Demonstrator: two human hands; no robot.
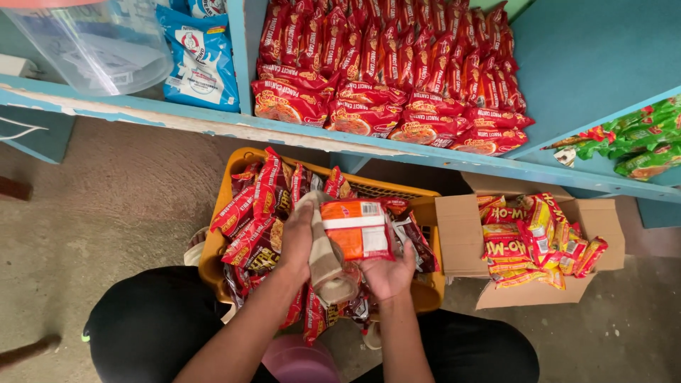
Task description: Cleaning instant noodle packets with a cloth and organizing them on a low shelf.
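**Orange packet wiped over a crowded basket**

Right hand (386,273) clasping an orange noodle packet (358,228) from below, above the yellow basket (425,209). Left hand (298,237) clenched on a beige cloth (328,264), pressed against the packet's left edge. Basket crammed to the rim with red packets (252,213); cardboard box (461,234) just beside its right wall. Blue shelf edge (213,120) overhead, bare floor (106,206) left.

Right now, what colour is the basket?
Yellow-orange basket, clearest in the head view.
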